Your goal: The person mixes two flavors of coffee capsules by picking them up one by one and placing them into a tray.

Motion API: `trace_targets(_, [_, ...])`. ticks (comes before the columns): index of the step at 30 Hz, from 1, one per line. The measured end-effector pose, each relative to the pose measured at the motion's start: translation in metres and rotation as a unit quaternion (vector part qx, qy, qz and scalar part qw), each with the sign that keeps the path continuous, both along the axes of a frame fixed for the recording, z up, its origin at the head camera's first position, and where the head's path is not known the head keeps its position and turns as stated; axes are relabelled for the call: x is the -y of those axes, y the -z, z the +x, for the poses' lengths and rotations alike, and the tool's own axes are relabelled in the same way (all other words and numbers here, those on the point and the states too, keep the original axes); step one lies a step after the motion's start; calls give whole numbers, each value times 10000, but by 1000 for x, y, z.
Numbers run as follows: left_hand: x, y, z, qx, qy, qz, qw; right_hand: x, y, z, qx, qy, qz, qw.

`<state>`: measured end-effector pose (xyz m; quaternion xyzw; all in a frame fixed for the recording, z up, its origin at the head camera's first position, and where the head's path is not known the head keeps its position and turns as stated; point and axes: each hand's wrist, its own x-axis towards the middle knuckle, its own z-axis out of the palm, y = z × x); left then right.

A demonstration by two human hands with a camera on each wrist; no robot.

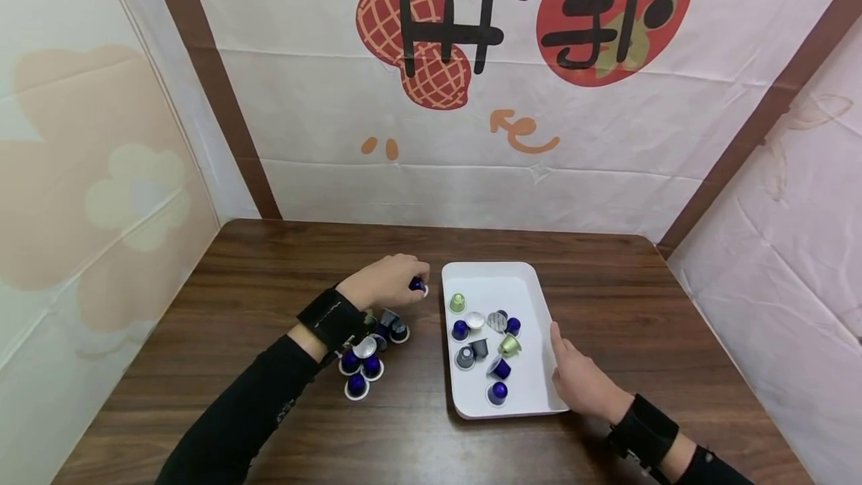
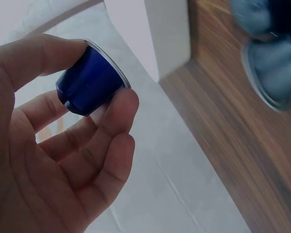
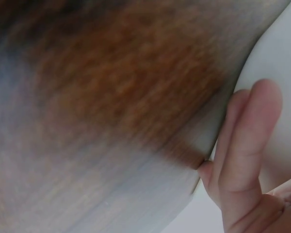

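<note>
My left hand (image 1: pixel 387 281) pinches a dark blue coffee capsule (image 2: pixel 91 81) between thumb and fingers, left of the white tray's far end. The capsule's silver rim faces away from the palm in the left wrist view. Below that hand, a pile of coffee capsules (image 1: pixel 357 385), mostly blue with some grey, lies on the table, partly hidden by the wrist. At the right side of the white tray (image 1: pixel 539 388), my right hand (image 1: pixel 587 380) rests against the edge with its fingers fairly straight. Blue, grey, green and silver capsules (image 1: pixel 509 345) are scattered inside the tray.
The brown wooden table (image 1: pixel 310 245) carries the tray and the pile. A printed white cloth (image 1: pixel 303 111) hangs behind its far edge, with more pale cloth (image 1: pixel 774 245) along the sides. Black bands (image 1: pixel 644 432) are strapped round both wrists.
</note>
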<state>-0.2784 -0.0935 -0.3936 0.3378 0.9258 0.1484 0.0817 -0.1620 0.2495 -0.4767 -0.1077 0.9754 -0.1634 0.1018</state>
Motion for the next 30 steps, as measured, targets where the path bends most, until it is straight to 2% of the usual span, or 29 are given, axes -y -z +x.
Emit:
trace_targets(8, [-36,-3,-3,-223,206,-162,9994,-1,2,1,-96,-2,-58,9999])
trace_targets(13, [-55,-2,-5,-175,392,-235,9988,-1,1,1,-17,33,-138,9999])
trace_targets(20, [-75,5,-13,-51,557,-459,9974,-2,0,1,-134,-66,-191,9997])
trace_targets(25, [-85,10,-17,91,623,-524,9966,-1,1,0,-40,-20,-191,9998])
trace_targets(30, [-96,14,-19,-9,823,-615,9947,-1,0,0,26,37,-180,9998])
